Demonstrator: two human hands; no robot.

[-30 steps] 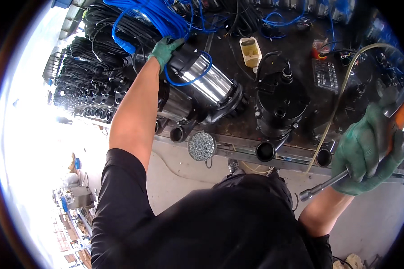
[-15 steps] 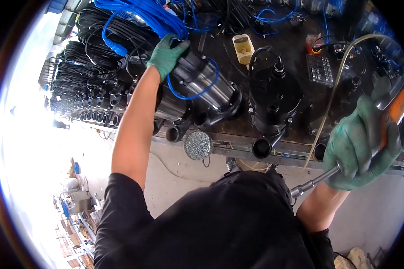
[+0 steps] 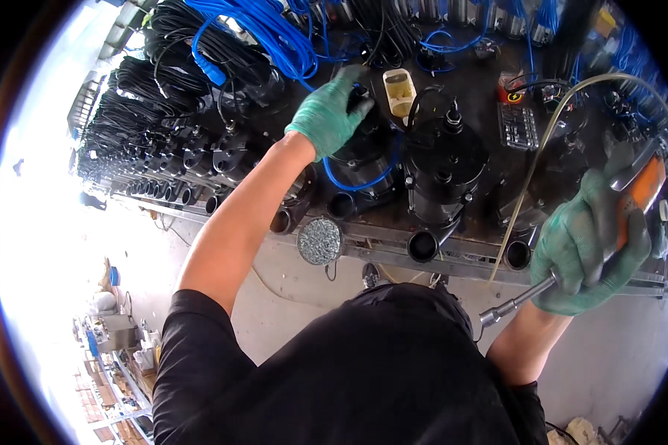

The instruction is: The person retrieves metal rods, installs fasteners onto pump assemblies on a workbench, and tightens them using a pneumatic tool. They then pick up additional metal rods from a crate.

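My left hand [image 3: 325, 119], in a green glove, is closed around the dark top of a submersible pump [image 3: 365, 172]. The pump stands upright on the bench, its steel body ringed by a loop of blue cable [image 3: 356, 187]. Held out at the right, my gloved right hand [image 3: 583, 252] grips a power driver [image 3: 640, 194] with an orange and silver body. Its long socket bit [image 3: 516, 302] points down and left, touching nothing. Between my hands stands a black pump [image 3: 447, 167] with its outlet facing me.
A round dish of small metal fasteners [image 3: 320, 241] sits at the bench's front edge [image 3: 382, 256]. Behind are a yellowish tray [image 3: 400, 93] and a clear parts tray [image 3: 518, 126]. A pale hose [image 3: 545, 152] arcs across the right. Several pumps and black cable coils [image 3: 193, 37] line the left.
The pump under my left hand has gone from leaning to upright, and that hand has moved right with it. My right hand keeps the driver in nearly the same place.
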